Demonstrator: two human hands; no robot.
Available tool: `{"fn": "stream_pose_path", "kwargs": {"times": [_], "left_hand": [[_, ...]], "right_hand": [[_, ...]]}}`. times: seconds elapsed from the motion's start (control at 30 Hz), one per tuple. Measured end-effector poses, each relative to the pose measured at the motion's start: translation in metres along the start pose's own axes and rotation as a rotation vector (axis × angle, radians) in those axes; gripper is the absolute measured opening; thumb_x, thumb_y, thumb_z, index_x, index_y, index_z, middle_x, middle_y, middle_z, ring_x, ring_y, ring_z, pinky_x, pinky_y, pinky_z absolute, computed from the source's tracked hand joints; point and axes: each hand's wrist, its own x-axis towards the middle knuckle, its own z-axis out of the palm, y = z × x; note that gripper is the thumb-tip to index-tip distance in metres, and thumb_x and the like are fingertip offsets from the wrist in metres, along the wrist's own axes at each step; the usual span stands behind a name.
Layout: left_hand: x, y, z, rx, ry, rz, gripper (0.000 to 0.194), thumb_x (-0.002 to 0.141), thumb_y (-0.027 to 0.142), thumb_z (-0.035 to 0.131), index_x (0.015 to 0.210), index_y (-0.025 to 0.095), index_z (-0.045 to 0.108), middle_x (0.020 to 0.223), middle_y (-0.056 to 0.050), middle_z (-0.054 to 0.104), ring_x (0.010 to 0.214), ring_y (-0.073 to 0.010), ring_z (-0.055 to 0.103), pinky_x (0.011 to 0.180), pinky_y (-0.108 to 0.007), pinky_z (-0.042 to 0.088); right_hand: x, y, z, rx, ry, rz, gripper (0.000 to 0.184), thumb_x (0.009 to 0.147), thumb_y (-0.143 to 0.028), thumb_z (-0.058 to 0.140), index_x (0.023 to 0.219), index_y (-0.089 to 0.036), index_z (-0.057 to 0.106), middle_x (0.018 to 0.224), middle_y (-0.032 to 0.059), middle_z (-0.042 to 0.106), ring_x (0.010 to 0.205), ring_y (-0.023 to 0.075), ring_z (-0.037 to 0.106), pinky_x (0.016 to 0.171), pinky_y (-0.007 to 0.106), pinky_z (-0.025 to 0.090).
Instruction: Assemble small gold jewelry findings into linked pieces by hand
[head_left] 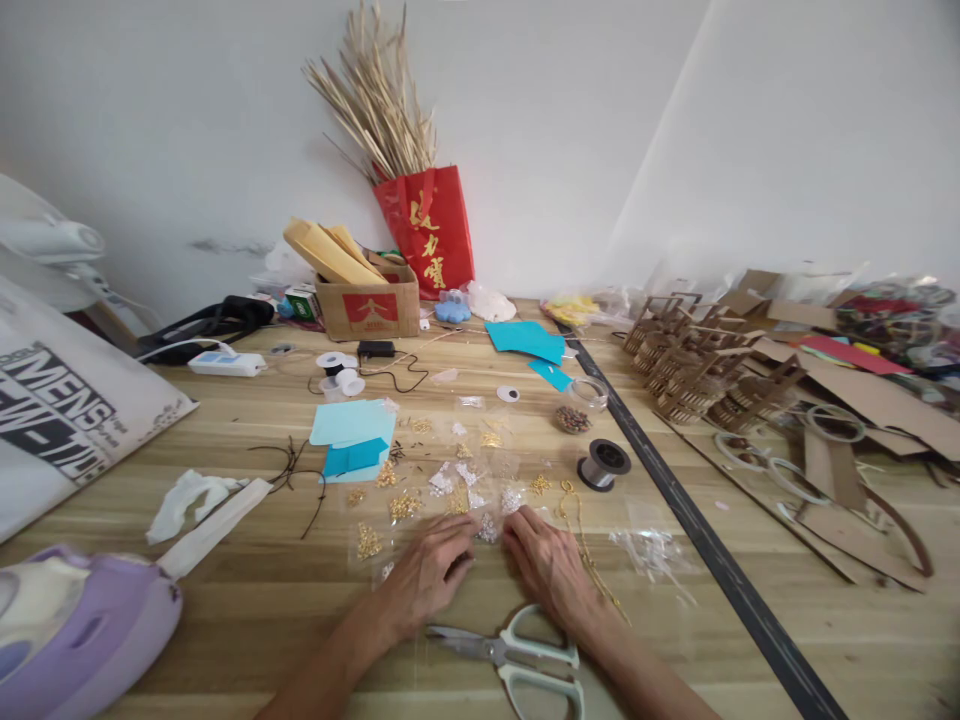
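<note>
My left hand (431,570) and my right hand (546,562) rest close together on the wooden table (300,600), fingers curled down at a small clear packet of white beads (489,527) between their fingertips. Whether they pinch it is hard to tell. Several clear packets of gold and white beads (405,505) lie spread just beyond the hands. A thin gold chain (581,535) runs along the table beside my right hand. White-handled scissors (525,655) lie shut between my forearms.
A wire spool (602,464), a small round clear container (589,392) and blue paper sheets (352,432) lie farther back. A cardboard box (369,300) and red bag (429,232) stand by the wall. Cardboard cut-outs (705,370) fill the right; a purple object (82,625) sits at front left.
</note>
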Motion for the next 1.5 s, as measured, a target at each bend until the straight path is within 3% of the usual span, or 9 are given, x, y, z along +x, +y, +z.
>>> {"fn": "stream_pose_path", "kwargs": {"times": [0.17, 0.37, 0.67, 0.9, 1.03, 1.2, 1.5], "left_hand": [[0.0, -0.001, 0.001, 0.002, -0.016, 0.005, 0.017, 0.08, 0.007, 0.054, 0.081, 0.018, 0.066, 0.115, -0.009, 0.067, 0.112, -0.0227, 0.058, 0.099, -0.041, 0.046], [-0.002, -0.005, 0.005, 0.006, -0.003, -0.005, 0.02, 0.08, 0.007, 0.054, 0.091, 0.019, 0.066, 0.117, -0.009, 0.066, 0.113, -0.0231, 0.058, 0.1, -0.043, 0.044], [-0.004, -0.008, 0.009, 0.004, 0.025, 0.017, 0.024, 0.081, 0.008, 0.052, 0.095, 0.021, 0.066, 0.116, -0.008, 0.067, 0.113, -0.0221, 0.058, 0.1, -0.043, 0.045], [0.0, -0.002, 0.001, -0.057, 0.06, 0.014, 0.018, 0.081, 0.008, 0.052, 0.083, 0.021, 0.065, 0.111, -0.006, 0.069, 0.11, -0.0214, 0.06, 0.098, -0.04, 0.046], [0.006, 0.005, -0.013, -0.184, 0.191, -0.087, 0.011, 0.08, 0.013, 0.054, 0.077, 0.02, 0.063, 0.098, -0.007, 0.072, 0.095, -0.0204, 0.066, 0.086, -0.034, 0.052], [0.009, 0.007, -0.027, -0.426, 0.351, -0.366, 0.012, 0.082, 0.026, 0.056, 0.075, 0.017, 0.062, 0.079, -0.004, 0.07, 0.079, -0.0191, 0.066, 0.075, -0.03, 0.052], [0.01, -0.001, -0.027, -0.822, 0.455, -0.588, 0.018, 0.074, 0.033, 0.065, 0.075, 0.016, 0.061, 0.065, 0.001, 0.064, 0.065, -0.0139, 0.06, 0.065, -0.025, 0.05]], "right_hand": [[-0.002, 0.004, 0.0, 0.109, 0.019, 0.015, 0.018, 0.092, -0.014, 0.041, 0.083, -0.02, 0.056, 0.08, 0.0015, 0.06, 0.062, 0.0124, 0.057, 0.052, 0.022, 0.031], [-0.002, 0.005, -0.002, 0.397, 0.091, 0.06, 0.015, 0.087, -0.014, 0.045, 0.084, -0.019, 0.059, 0.08, 0.0024, 0.061, 0.067, 0.0138, 0.058, 0.059, 0.022, 0.039], [-0.001, 0.004, -0.001, 0.734, 0.086, 0.2, 0.012, 0.08, -0.02, 0.051, 0.081, -0.018, 0.064, 0.071, 0.0016, 0.065, 0.062, 0.0139, 0.057, 0.053, 0.022, 0.043], [-0.001, 0.001, 0.001, 0.8, 0.101, 0.229, 0.011, 0.079, -0.019, 0.052, 0.078, -0.017, 0.063, 0.068, 0.001, 0.063, 0.06, 0.0136, 0.056, 0.054, 0.022, 0.042], [-0.001, -0.003, -0.003, 0.818, 0.108, 0.252, 0.01, 0.078, -0.018, 0.052, 0.076, -0.017, 0.062, 0.067, 0.0005, 0.063, 0.059, 0.0134, 0.055, 0.055, 0.022, 0.042], [0.0, -0.007, -0.008, 0.83, 0.096, 0.258, 0.011, 0.079, -0.019, 0.052, 0.074, -0.017, 0.061, 0.067, 0.0002, 0.062, 0.06, 0.0132, 0.055, 0.055, 0.021, 0.042], [-0.001, -0.008, -0.007, 0.903, 0.088, 0.281, 0.012, 0.08, -0.024, 0.052, 0.075, -0.017, 0.061, 0.071, 0.0013, 0.062, 0.065, 0.0144, 0.055, 0.058, 0.022, 0.041]]}}
